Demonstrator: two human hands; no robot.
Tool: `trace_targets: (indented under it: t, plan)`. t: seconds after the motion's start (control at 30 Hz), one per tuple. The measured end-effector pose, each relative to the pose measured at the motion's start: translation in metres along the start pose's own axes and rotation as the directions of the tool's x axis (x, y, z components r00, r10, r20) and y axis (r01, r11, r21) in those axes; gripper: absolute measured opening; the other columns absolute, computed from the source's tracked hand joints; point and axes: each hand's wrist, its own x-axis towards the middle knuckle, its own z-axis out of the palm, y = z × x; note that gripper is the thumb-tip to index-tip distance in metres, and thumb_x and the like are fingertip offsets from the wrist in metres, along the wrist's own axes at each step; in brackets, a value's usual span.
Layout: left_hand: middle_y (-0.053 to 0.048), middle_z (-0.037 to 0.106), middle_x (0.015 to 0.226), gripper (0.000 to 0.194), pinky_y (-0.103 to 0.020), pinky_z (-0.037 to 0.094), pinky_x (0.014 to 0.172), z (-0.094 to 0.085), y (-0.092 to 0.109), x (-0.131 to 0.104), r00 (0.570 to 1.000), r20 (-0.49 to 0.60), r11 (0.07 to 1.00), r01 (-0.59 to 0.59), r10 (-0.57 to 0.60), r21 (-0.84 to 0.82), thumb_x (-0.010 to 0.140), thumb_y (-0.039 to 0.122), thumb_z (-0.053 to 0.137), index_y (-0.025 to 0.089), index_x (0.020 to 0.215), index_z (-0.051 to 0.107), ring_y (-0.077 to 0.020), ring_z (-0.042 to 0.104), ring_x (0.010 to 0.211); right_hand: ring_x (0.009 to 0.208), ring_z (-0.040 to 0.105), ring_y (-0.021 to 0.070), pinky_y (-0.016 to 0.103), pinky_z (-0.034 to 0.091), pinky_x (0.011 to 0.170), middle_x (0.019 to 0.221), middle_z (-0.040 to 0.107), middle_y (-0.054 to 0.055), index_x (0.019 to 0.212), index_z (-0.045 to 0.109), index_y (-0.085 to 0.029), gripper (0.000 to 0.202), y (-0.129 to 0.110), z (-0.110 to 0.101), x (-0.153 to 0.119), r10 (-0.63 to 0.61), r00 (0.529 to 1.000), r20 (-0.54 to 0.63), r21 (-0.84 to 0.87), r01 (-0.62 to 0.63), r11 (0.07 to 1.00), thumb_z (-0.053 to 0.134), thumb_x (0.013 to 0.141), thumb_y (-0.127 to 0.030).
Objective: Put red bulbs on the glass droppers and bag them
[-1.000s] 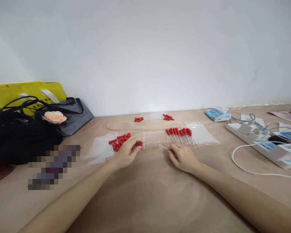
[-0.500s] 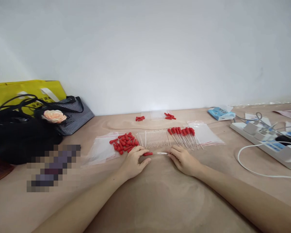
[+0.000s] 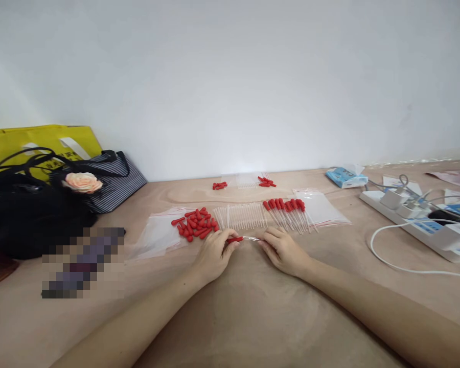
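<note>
My left hand [image 3: 213,254] pinches a red rubber bulb [image 3: 235,239] at the middle of the table. Between finger and thumb, my right hand [image 3: 284,250] grips a clear thin tube [image 3: 250,238], whose left end meets the bulb's right end. Behind my left hand lies a pile of red bulbs [image 3: 194,223]. A row of clear tubes [image 3: 240,216] lies behind both hands. To its right are several tubes fitted with red bulbs [image 3: 287,205].
Clear plastic bags [image 3: 159,232] lie left, and another bag [image 3: 322,207] right. Farther left are a black bag [image 3: 34,214], striped bag [image 3: 118,186] and yellow bag [image 3: 88,138]. On the right are a blue tissue pack [image 3: 347,177] and a power strip [image 3: 425,225] with cables.
My left thumb has closed on the red bulb. The clear tube in my right hand has moved left and now touches the bulb. The view has shifted slightly.
</note>
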Motion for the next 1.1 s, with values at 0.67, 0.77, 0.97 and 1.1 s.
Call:
trace_targets:
  t: [0.67, 0.77, 0.97, 1.1]
  plan:
    - [-0.003, 0.06, 0.074, 0.02, -0.032, 0.036, 0.073, 0.0, 0.003, -0.004, 0.966, 0.041, 0.963, -0.257, 0.254, 0.077, 0.086, 0.027, 0.042, 0.017, 0.077, 0.057, -0.0158, 0.051, 0.072, 0.051, 0.035, 0.0101, 0.031, 0.021, 0.062, 0.063, 0.055, 0.0, 0.083, 0.061, -0.016, 0.027, 0.001, -0.007, 0.002, -0.292, 0.956, 0.001, -0.223, 0.285, 0.932, 0.035, 0.083, -0.01]
    - [-0.004, 0.059, 0.075, 0.022, -0.032, 0.036, 0.073, 0.001, 0.003, -0.005, 0.958, 0.047, 0.953, -0.287, 0.284, 0.096, 0.086, 0.028, 0.04, 0.017, 0.077, 0.056, -0.0162, 0.05, 0.073, 0.052, 0.035, 0.0103, 0.03, 0.021, 0.061, 0.064, 0.054, 0.001, 0.082, 0.06, -0.016, 0.026, -0.001, -0.006, 0.001, -0.273, 0.962, -0.006, -0.184, 0.267, 0.946, 0.035, 0.084, -0.012]
    - [-0.004, 0.058, 0.073, 0.021, -0.033, 0.037, 0.075, 0.001, 0.006, -0.005, 0.941, 0.047, 0.936, -0.337, 0.334, 0.099, 0.086, 0.027, 0.039, 0.017, 0.076, 0.055, -0.0162, 0.049, 0.072, 0.056, 0.039, 0.011, 0.029, 0.023, 0.062, 0.064, 0.052, 0.002, 0.078, 0.059, -0.015, 0.026, -0.007, -0.003, 0.001, -0.239, 0.971, -0.004, -0.107, 0.237, 0.966, 0.034, 0.086, -0.016]
    - [-0.003, 0.057, 0.07, 0.02, -0.032, 0.037, 0.074, 0.003, 0.006, -0.005, 0.934, 0.037, 0.929, -0.358, 0.356, 0.097, 0.086, 0.026, 0.04, 0.017, 0.076, 0.055, -0.0159, 0.048, 0.071, 0.057, 0.04, 0.0113, 0.029, 0.023, 0.062, 0.065, 0.052, 0.002, 0.079, 0.059, -0.015, 0.026, -0.01, 0.0, 0.003, -0.226, 0.974, -0.003, -0.087, 0.225, 0.97, 0.034, 0.086, -0.016]
